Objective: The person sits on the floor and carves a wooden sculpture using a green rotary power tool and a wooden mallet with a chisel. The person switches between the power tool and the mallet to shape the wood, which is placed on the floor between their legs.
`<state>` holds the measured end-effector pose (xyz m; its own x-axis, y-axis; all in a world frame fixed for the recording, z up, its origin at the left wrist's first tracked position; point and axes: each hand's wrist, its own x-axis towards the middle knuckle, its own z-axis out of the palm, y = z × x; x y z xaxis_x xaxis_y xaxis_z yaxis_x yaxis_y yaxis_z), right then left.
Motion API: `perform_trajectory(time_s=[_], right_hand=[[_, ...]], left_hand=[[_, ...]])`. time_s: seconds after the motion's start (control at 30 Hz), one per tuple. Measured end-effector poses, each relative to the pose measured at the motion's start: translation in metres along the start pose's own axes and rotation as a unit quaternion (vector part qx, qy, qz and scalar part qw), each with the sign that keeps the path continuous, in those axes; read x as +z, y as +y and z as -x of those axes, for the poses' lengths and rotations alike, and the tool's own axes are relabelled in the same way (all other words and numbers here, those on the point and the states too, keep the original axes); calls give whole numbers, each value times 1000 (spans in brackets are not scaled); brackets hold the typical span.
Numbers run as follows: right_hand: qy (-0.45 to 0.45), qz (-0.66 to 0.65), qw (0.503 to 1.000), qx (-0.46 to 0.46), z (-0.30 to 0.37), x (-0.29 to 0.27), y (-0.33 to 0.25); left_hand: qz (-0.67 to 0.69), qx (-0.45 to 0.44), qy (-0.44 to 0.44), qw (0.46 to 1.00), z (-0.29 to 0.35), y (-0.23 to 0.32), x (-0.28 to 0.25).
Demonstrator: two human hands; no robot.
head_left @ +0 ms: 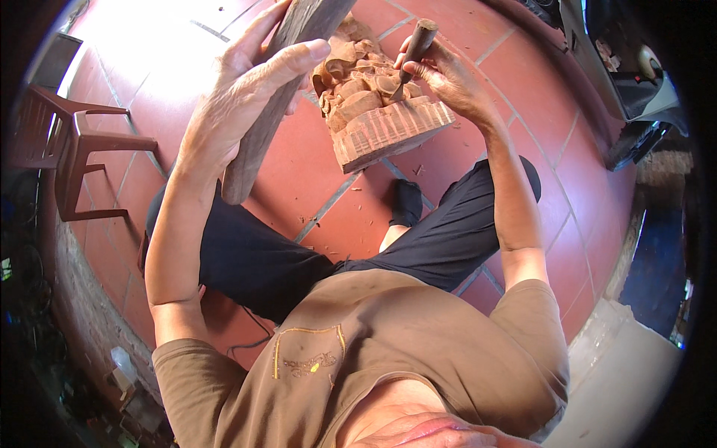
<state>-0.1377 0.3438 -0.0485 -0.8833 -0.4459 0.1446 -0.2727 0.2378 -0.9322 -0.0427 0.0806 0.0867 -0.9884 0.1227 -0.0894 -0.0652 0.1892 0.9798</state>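
Observation:
A reddish-brown wood carving [366, 104] with deep rounded relief and a flat, pale-streaked base lies on the floor in front of me. My right hand [448, 78] is closed round a chisel [420, 43] with a wooden handle. The chisel's metal blade slants down to the carving near its base edge. On the left, my left hand [254, 86] grips a long, dark, weathered wooden club [258, 142], its thumb lying along the wood. The club is raised beside the carving, and its upper end runs out of the picture.
Wood chips [355, 198] are scattered over the red tiled floor [314, 201]. A brown plastic chair [97, 138] stands at the left. What looks like a motor scooter [650, 104] is at the far right. A dark cable [254, 345] lies by my left leg.

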Motion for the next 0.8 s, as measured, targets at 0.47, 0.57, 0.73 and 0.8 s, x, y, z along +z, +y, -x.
perform_trajectory(time_s=[0.47,0.57,0.73,0.8], right_hand=[[-28,74,996,-44,-5,12,16],[-23,74,994,-75,-2,8,20],[-14,80,995,-52,2,8,19],[-15,74,996,-49,4,10,22]], left_hand=[[-228,151,32,961,-15,-38,6],[-300,202,-4,932,-23,-57,7],[-209,218,6,953,-17,-39,4],[-159,203,41,965,-7,-15,11]])
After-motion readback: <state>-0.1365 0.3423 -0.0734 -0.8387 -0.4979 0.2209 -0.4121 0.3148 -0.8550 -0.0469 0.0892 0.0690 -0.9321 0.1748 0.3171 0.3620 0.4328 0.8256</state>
